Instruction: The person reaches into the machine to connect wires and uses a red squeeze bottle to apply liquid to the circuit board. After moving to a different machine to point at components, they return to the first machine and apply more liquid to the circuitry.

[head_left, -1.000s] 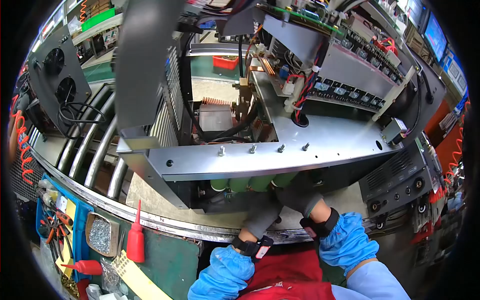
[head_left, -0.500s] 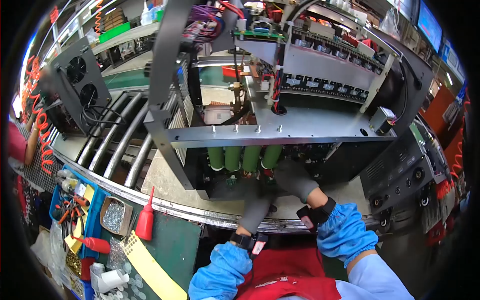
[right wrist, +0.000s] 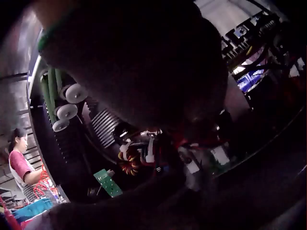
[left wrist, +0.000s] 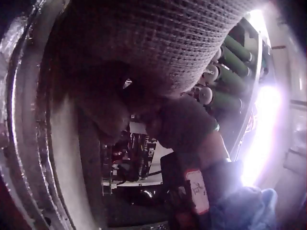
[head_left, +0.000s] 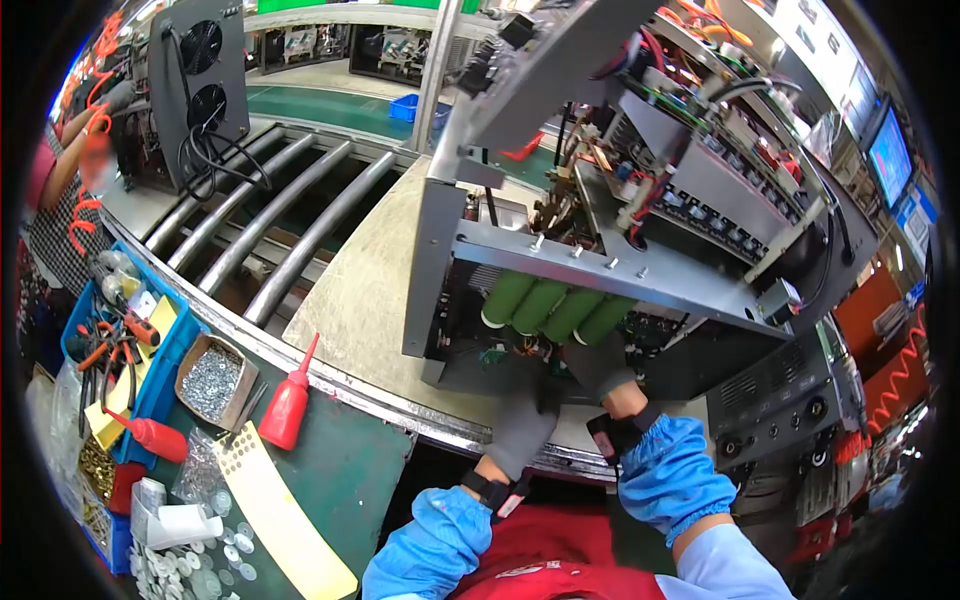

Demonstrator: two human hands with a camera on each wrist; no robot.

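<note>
A dark metal machine frame (head_left: 425, 270) stands open at the front, with several green cylinders (head_left: 545, 305) under its metal shelf (head_left: 600, 268). Both hands wear grey gloves and reach into the low opening below the cylinders. My left hand (head_left: 522, 425) is at the bottom front edge, its fingers hidden in the head view and dark in the left wrist view. My right hand (head_left: 597, 365) lies just right of it, below the cylinders; its fingertips are lost in shadow. In the right wrist view a small green board (right wrist: 108, 183) and a copper-wound coil (right wrist: 129, 163) are near the hands.
Metal rollers (head_left: 320, 240) run to the left. A blue tray (head_left: 150, 385) of tools, a box of screws (head_left: 212, 380), a red bottle (head_left: 287, 408) and a yellow strip (head_left: 285, 525) lie at the lower left. Another unit (head_left: 785, 390) stands right; a person (head_left: 60, 190) is at far left.
The head view has shifted, so the machine appears farther right and tilted, with more rollers and bench showing. Both hands stay low at its front opening.
</note>
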